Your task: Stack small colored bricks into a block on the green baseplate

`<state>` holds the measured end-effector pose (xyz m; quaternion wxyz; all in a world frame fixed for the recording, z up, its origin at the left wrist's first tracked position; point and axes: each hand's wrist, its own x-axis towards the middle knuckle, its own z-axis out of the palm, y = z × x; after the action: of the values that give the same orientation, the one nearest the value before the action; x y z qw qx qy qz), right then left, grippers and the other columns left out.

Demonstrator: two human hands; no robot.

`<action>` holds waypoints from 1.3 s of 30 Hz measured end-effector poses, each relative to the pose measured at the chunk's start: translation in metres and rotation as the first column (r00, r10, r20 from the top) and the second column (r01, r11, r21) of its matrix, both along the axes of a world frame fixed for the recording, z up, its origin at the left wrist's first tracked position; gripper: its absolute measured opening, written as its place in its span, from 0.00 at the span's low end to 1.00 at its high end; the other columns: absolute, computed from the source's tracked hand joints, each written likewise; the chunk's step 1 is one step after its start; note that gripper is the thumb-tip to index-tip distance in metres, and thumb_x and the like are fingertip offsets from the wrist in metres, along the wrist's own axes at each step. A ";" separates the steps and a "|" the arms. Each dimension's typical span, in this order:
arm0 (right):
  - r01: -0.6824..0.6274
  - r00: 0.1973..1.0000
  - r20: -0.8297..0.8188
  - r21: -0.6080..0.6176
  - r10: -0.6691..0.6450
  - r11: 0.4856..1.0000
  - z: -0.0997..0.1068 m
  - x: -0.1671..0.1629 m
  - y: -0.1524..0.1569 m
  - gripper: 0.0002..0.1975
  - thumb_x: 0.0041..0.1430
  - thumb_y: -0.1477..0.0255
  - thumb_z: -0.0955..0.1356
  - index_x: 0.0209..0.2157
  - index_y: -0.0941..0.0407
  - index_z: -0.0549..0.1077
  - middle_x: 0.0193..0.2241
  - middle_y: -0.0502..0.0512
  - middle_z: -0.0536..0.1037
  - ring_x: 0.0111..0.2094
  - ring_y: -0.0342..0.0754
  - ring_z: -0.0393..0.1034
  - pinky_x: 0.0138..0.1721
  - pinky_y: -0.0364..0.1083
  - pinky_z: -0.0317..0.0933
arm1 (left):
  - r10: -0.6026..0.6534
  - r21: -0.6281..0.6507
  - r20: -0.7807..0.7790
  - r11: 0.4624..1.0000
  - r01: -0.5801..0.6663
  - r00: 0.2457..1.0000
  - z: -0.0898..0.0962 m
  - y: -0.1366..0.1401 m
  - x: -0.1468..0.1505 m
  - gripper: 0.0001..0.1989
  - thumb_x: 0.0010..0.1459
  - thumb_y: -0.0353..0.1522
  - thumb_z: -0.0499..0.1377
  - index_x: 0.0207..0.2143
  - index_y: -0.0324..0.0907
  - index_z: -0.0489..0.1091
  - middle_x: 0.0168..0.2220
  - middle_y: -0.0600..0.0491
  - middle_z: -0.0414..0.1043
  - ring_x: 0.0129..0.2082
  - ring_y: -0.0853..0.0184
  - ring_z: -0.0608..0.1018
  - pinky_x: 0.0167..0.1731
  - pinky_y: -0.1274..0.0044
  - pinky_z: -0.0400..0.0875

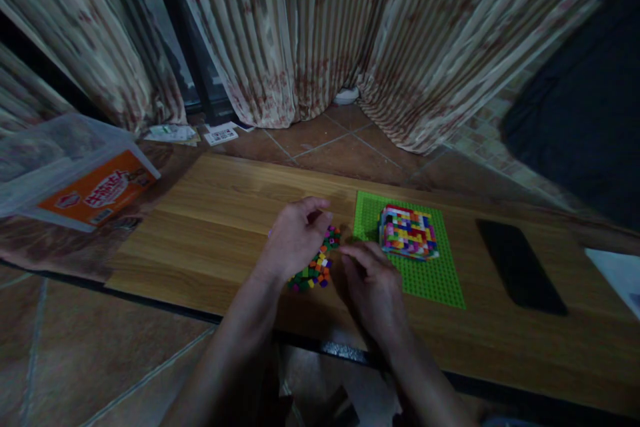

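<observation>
A loose pile of small coloured toy bricks [316, 271] lies on the wooden table. Over its upper left part is my left hand [295, 237], its fingers bent and a gap showing between them; the palm side is hidden. Just right of the pile, my right hand [375, 283] has its thumb and index finger drawn close together, and whatever may be between them is too small to make out. Beyond that hand, a block built of multicoloured bricks [409, 232] sits on a green studded baseplate [435, 285].
The wooden table [200, 227] spans the view. A flat black object [520, 267] lies right of the baseplate, with a white sheet [617, 273] at the far right. A clear plastic bin with an orange label [100, 190] stands at the left. Striped curtains [320, 33] hang behind.
</observation>
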<state>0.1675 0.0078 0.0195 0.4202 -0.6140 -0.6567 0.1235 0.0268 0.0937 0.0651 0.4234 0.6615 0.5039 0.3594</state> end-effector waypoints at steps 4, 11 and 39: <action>-0.026 0.995 0.096 -0.030 0.029 0.999 -0.001 -0.003 0.003 0.13 0.64 0.76 0.61 0.42 0.55 0.77 0.40 0.57 0.75 0.40 0.47 0.71 0.42 0.46 0.67 | -0.017 0.006 0.010 1.000 0.017 1.000 -0.001 0.000 0.000 0.14 0.57 0.33 0.56 0.43 0.38 0.74 0.31 0.52 0.77 0.30 0.69 0.77 0.32 0.78 0.70; -0.027 0.960 0.277 -0.081 0.048 0.996 -0.005 -0.006 0.012 0.15 0.63 0.75 0.62 0.45 0.52 0.77 0.46 0.58 0.73 0.45 0.50 0.69 0.44 0.47 0.67 | -0.007 0.005 -0.020 1.000 0.007 1.000 -0.004 0.000 -0.001 0.15 0.57 0.33 0.56 0.44 0.39 0.74 0.31 0.52 0.78 0.31 0.68 0.78 0.33 0.77 0.71; -0.078 0.997 -0.027 -0.142 0.075 0.987 0.003 0.007 0.010 0.11 0.58 0.80 0.65 0.39 0.54 0.76 0.36 0.53 0.77 0.38 0.47 0.72 0.42 0.46 0.65 | -0.010 -0.011 -0.053 1.000 0.009 0.999 0.001 0.000 -0.001 0.14 0.57 0.32 0.56 0.44 0.38 0.73 0.31 0.52 0.78 0.30 0.68 0.78 0.33 0.77 0.71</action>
<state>0.1745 0.0181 0.0221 0.3774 -0.6155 -0.6645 0.1930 0.0261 0.0933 0.0658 0.4153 0.6708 0.5138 0.3371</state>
